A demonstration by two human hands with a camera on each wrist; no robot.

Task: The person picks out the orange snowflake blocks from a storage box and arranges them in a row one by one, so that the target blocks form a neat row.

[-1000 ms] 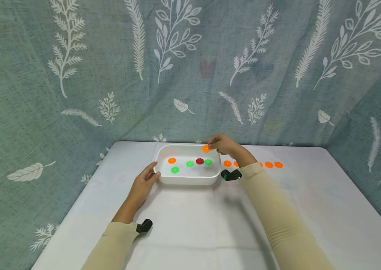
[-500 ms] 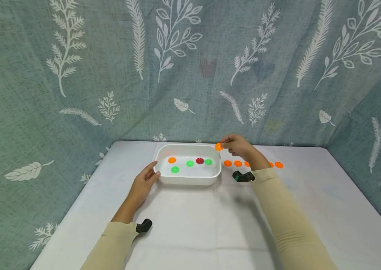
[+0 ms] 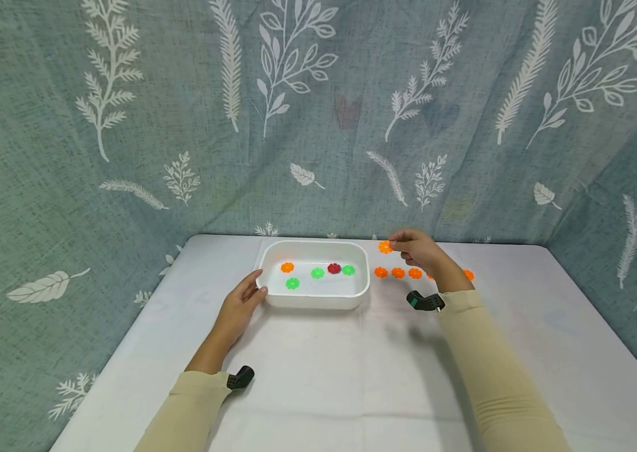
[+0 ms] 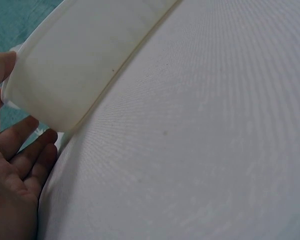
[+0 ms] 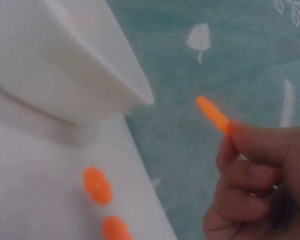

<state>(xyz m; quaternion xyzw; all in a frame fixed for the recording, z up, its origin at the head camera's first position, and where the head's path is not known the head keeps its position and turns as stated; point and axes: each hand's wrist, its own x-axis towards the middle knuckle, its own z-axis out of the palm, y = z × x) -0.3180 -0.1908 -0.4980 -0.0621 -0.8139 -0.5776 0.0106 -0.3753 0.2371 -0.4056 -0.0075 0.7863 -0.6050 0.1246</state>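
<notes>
A white plastic tub (image 3: 312, 302) stands near the table's far edge; orange, green and dark red flower-shaped discs lie inside it. My left hand (image 3: 239, 306) grips its left end, thumb by the near corner. The left wrist view shows the thumb at the rim of the tub (image 4: 65, 60), with the lower fingers loosely bent beside the wall. My right hand (image 3: 422, 251) pinches an orange flower-shaped disc (image 3: 385, 247) between thumb and forefinger, above the table to the right of the tub. In the right wrist view this disc (image 5: 212, 114) appears nearly edge-on.
Right of the tub, a row of orange flower-shaped discs (image 3: 398, 273) lies on the white-covered table (image 3: 318, 370); my right wrist partly hides it. Behind the table hangs a green leaf-patterned curtain (image 3: 307, 150).
My right hand has moved right with the orange disc, from over the tub's far right corner to above the table beside it. My left hand and the tub have stayed put.
</notes>
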